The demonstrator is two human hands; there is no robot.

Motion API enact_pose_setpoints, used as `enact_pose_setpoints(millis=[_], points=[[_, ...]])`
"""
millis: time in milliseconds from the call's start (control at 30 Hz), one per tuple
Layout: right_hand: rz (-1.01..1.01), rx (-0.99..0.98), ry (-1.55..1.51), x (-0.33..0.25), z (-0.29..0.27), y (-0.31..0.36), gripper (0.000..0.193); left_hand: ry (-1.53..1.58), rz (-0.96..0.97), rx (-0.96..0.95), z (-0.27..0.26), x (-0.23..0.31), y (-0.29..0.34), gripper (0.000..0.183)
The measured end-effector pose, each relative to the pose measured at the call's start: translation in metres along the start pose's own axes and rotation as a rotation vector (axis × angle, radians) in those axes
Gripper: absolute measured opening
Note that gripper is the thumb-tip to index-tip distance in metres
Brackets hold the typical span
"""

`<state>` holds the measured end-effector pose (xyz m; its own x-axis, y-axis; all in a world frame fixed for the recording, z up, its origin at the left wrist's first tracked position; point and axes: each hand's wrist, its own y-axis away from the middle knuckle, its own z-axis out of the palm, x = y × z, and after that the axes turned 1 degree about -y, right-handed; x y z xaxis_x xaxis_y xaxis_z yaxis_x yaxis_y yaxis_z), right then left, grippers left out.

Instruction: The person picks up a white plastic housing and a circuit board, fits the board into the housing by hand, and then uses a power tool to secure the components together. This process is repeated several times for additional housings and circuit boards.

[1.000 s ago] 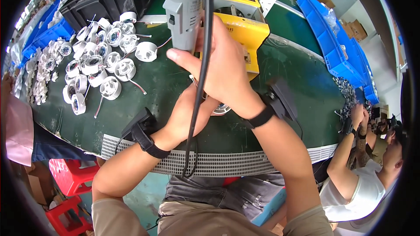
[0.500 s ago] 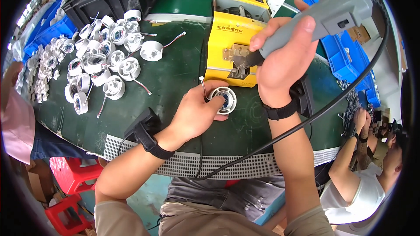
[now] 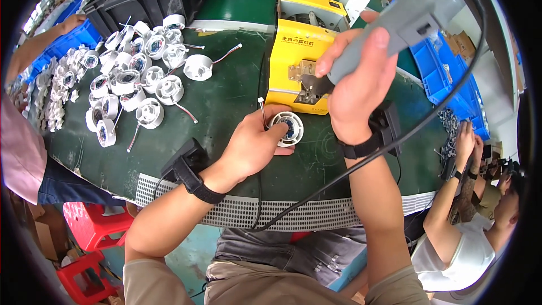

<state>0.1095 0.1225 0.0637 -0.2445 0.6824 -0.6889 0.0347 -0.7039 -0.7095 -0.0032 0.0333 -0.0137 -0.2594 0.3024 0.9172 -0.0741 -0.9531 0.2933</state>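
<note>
Right hand point(image 3: 359, 87), gripping grey plastic driver point(image 3: 398, 25), swung far to boxy yellow machine point(image 3: 302, 51). Left hand point(image 3: 251, 144) pinches round white plastic housing point(image 3: 291, 127), near, now driver-free.

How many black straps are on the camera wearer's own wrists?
2: the left strap circles the wrist of the left hand; the right strap, that of the right hand.

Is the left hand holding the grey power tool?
No, the right hand grips the grey power tool, while the left hand holds a round white housing.
</note>
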Motion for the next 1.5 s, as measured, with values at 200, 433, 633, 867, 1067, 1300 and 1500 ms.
enact_pose_setpoints(millis=[200, 433, 633, 867, 1067, 1300, 1500], points=[[0.07, -0.068, -0.055, -0.018, -0.005, 0.026, 0.061, -0.02, 0.018, -0.012, 0.001, 0.001, -0.001, 0.032], [0.113, -0.102, -0.12, -0.012, -0.006, 0.047, 0.063, -0.021, 0.083, 0.008, 0.003, 0.002, 0.0, 0.031], [0.12, -0.106, -0.135, -0.009, -0.003, 0.051, 0.061, -0.038, 0.096, 0.005, 0.001, 0.001, 0.001, 0.03], [0.135, -0.122, -0.135, -0.003, -0.002, 0.053, 0.058, -0.06, 0.08, 0.005, 0.002, 0.003, 0.002, 0.029], [0.142, -0.196, -0.149, -0.001, -0.004, 0.052, 0.058, -0.068, 0.078, 0.009, 0.002, 0.004, 0.002, 0.029], [0.151, -0.221, -0.201, 0.002, -0.006, 0.054, 0.063, -0.056, 0.057, 0.004, 0.0, 0.003, 0.002, 0.029], [0.162, -0.266, -0.223, 0.006, -0.006, 0.057, 0.069, -0.078, 0.079, 0.034, 0.0, 0.004, 0.001, 0.03]])
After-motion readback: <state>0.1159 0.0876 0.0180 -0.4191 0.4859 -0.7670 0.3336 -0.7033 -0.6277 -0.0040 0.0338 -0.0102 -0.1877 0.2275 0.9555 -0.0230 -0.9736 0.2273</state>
